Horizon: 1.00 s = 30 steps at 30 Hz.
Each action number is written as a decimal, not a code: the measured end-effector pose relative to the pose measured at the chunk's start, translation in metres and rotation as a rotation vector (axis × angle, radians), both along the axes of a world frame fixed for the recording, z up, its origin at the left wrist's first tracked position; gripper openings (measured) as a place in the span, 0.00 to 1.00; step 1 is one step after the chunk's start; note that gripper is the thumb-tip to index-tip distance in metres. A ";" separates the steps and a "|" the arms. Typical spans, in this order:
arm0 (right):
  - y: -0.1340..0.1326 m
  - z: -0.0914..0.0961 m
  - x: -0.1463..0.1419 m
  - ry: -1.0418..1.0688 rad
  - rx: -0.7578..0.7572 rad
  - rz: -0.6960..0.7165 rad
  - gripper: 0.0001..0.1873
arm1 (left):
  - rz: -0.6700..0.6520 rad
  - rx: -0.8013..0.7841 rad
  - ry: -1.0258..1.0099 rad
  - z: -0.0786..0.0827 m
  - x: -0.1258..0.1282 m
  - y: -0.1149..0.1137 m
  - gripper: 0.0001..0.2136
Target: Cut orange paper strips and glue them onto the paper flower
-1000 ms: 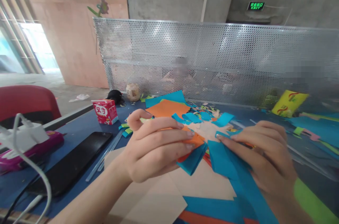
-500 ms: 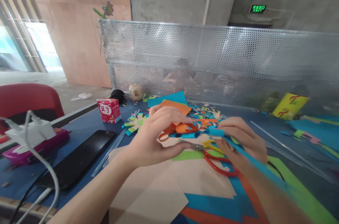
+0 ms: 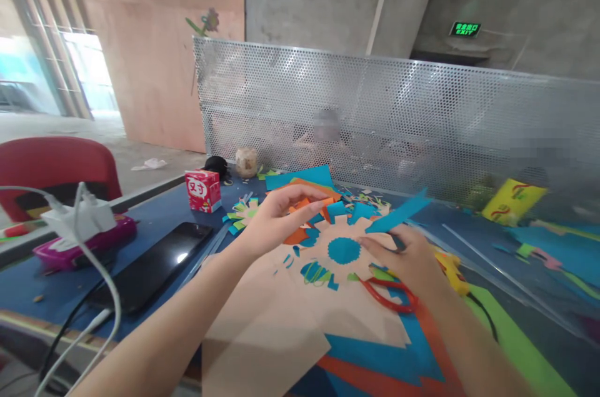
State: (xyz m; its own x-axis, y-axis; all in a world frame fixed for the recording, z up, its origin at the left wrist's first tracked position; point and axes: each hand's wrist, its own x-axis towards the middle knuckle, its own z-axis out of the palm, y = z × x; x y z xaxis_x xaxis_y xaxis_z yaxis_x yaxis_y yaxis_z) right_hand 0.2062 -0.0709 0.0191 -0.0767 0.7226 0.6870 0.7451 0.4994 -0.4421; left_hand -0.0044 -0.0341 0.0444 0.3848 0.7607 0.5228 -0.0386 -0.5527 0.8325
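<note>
A round paper flower faces me, with a blue scalloped centre (image 3: 344,251), a beige ring and blue and orange petals round its edge. My right hand (image 3: 405,253) grips its right side, thumb on the beige paper. A long blue paper strip (image 3: 398,212) sticks up beside those fingers. At the flower's upper left, my left hand (image 3: 276,216) is curled, thumb and fingertips closed at an orange paper petal; the exact contact is partly hidden. Red-handled scissors (image 3: 391,300) lie below the right hand, their blades covered.
Beige sheets (image 3: 262,334) lie over blue and orange paper. A black phone (image 3: 154,266), a purple power strip (image 3: 89,241) and a red box (image 3: 203,190) stand left. Another paper flower (image 3: 241,214) lies behind my left arm. A perforated metal screen (image 3: 281,109) borders the back.
The flower has tilted from nearly edge-on to facing me, and its blue centre shows. The blue strip by my right hand now points up and right. The view has shifted slightly.
</note>
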 end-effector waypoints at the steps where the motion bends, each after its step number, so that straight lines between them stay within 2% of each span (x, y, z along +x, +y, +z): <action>1: 0.000 -0.001 0.000 -0.009 -0.013 -0.011 0.11 | 0.012 -0.012 0.004 0.000 0.000 0.000 0.11; 6: -0.002 -0.003 -0.001 -0.060 0.018 -0.075 0.17 | 0.047 0.029 0.009 -0.002 0.000 0.002 0.09; 10: -0.004 -0.001 0.000 -0.143 0.118 0.001 0.12 | 0.099 0.171 0.000 -0.002 -0.003 -0.001 0.07; 14: -0.005 0.001 -0.001 -0.136 0.387 0.141 0.03 | 0.032 0.463 0.033 0.001 -0.008 -0.009 0.11; 17: -0.007 0.001 0.000 -0.137 0.563 0.175 0.07 | 0.042 0.727 0.092 0.004 -0.009 -0.014 0.20; 20: -0.011 0.001 0.001 -0.212 0.644 0.208 0.09 | 0.111 0.890 0.152 0.007 -0.007 -0.020 0.18; 25: -0.016 0.001 0.003 -0.290 0.712 0.191 0.10 | 0.150 0.992 0.184 0.012 -0.003 -0.028 0.14; 30: -0.019 0.002 0.002 -0.319 0.696 0.217 0.11 | 0.122 0.991 0.201 0.014 -0.004 -0.030 0.13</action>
State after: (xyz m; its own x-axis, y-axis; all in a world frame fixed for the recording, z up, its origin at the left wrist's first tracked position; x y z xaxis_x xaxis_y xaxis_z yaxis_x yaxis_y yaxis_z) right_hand 0.2087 -0.0895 0.0216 -0.4354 0.0815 0.8966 0.6377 0.7308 0.2433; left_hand -0.0089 -0.0646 0.0587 0.4838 0.0599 0.8731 0.1541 -0.9879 -0.0176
